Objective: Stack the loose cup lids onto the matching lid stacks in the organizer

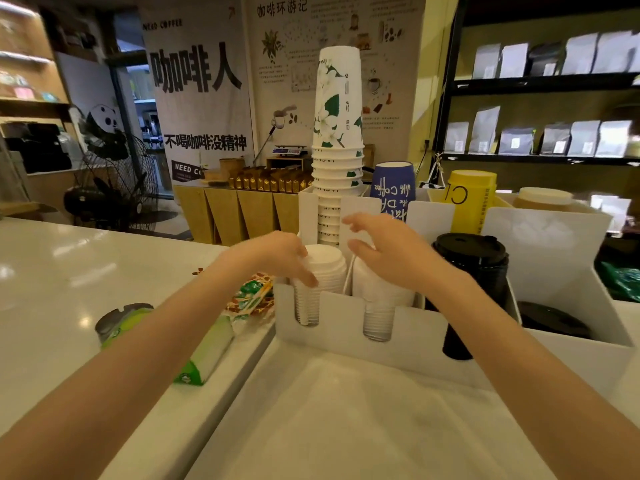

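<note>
A white organizer [339, 327] stands on the counter with lid stacks in its front slots. My left hand [277, 254] rests its fingers on the left side of the leftmost white lid stack [325, 268], touching the top lids. My right hand [388, 247] hovers with fingers spread above the second white lid stack [379, 299] and holds nothing. A black lid stack [471, 265] fills the third slot to the right. More black lids [550, 320] lie low in the far right compartment.
Behind the lids rise a tall stack of white floral paper cups [337, 133], a blue cup stack [393, 188] and a yellow cup stack [472, 199]. Snack packets [249, 299] and a green-and-white pack [207, 351] lie on the counter at the left.
</note>
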Demonstrator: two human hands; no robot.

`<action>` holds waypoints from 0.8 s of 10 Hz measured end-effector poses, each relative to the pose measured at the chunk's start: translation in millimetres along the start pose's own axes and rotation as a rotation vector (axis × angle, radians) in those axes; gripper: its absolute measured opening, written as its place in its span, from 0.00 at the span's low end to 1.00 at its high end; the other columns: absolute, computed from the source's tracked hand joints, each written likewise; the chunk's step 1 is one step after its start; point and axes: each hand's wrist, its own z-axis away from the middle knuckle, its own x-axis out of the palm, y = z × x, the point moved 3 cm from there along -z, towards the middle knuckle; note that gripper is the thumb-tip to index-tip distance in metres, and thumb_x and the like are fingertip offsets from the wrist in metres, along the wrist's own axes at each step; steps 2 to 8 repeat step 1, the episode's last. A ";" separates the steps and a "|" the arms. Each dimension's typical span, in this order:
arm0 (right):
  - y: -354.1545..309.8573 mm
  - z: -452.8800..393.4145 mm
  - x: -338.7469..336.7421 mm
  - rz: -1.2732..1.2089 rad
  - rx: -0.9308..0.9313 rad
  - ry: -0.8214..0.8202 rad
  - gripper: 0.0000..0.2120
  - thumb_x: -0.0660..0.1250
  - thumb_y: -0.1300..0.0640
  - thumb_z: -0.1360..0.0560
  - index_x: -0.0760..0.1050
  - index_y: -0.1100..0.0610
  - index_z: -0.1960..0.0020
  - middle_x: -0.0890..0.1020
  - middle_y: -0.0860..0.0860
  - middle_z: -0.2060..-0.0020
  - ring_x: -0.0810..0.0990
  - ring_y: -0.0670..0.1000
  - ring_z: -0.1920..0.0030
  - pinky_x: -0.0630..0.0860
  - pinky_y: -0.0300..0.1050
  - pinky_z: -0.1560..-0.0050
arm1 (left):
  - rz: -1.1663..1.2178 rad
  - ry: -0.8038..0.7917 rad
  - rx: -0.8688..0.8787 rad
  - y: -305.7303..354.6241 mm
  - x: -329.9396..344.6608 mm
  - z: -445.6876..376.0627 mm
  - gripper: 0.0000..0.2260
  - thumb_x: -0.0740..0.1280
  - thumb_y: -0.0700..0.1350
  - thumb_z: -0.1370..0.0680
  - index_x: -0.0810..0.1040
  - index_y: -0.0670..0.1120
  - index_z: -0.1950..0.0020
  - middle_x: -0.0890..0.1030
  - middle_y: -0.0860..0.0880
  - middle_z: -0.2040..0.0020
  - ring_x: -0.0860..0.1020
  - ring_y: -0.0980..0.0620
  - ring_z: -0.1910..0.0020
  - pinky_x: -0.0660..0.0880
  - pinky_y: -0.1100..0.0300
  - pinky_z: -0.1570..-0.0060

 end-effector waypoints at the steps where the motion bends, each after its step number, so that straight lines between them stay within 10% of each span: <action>1: -12.2 40.0 -58.4 -0.301 -0.105 0.292 0.20 0.63 0.54 0.26 0.65 0.48 0.35 0.78 0.45 0.44 0.74 0.40 0.46 0.68 0.33 0.47 | 0.053 0.067 0.042 29.4 -30.5 2.3 0.28 0.65 0.58 0.30 0.66 0.46 0.34 0.71 0.45 0.34 0.69 0.46 0.37 0.65 0.53 0.40; 8: -12.2 40.0 -58.4 -0.301 -0.105 0.292 0.20 0.63 0.54 0.26 0.65 0.48 0.35 0.78 0.45 0.44 0.74 0.40 0.46 0.68 0.33 0.47 | 0.053 0.067 0.042 29.4 -30.5 2.3 0.28 0.65 0.58 0.30 0.66 0.46 0.34 0.71 0.45 0.34 0.69 0.46 0.37 0.65 0.53 0.40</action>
